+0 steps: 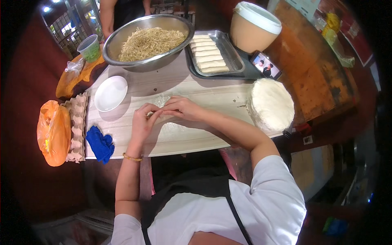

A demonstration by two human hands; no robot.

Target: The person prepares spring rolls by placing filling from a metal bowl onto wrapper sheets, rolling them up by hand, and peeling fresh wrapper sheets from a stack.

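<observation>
My left hand (145, 118) and my right hand (180, 107) meet above the front middle of the table, fingertips pinched together. Whatever may lie between the fingers is too small or hidden to tell. Wet, shiny patches (160, 99) show on the tabletop around them. A round stack of thin white wrapper sheets (272, 104) stands to the right. Behind my hands, a large steel bowl (148, 64) holds a heap of bean sprouts (151, 43). Beside it, a metal tray (235, 62) holds a row of several pale uncooked rolls (209, 58). A white oval plate (111, 93) lies to the left.
A blue cloth (100, 144), an egg carton (78, 125) and an orange plastic bag (53, 131) are at the left edge. A tub of chopped greens (91, 50) stands back left. A lidded bucket (254, 29) and a phone (265, 65) are back right. A person (107, 15) stands opposite.
</observation>
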